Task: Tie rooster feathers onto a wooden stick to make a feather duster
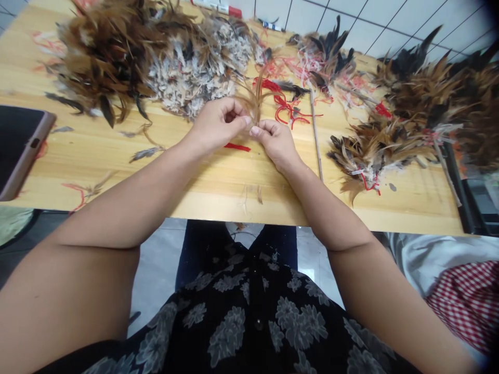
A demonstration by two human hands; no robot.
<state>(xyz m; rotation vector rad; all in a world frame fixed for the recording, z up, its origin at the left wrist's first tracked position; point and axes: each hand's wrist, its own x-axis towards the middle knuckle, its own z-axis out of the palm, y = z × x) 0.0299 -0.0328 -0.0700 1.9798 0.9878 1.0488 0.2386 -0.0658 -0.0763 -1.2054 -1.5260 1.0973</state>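
My left hand [222,120] and my right hand [276,140] meet above the middle of the wooden table, thumbs and fingers pinched close together. Between them stand a few thin brown feathers [256,98], tips pointing away from me. Both hands pinch the lower ends, which the fingertips mostly hide. A short red strip [237,147] lies on the wood just below my left hand. Beyond my fingers is a tangle of red yarn [286,106], with a dark feather [292,88] beside it.
A big heap of brown feathers [105,57] with pale quill ends [191,72] covers the back left. Feather bundles [374,145] lie at right, near a thin stick [316,135]. A phone [23,145] rests at the left edge. Markers [218,7] lie by the tiled wall.
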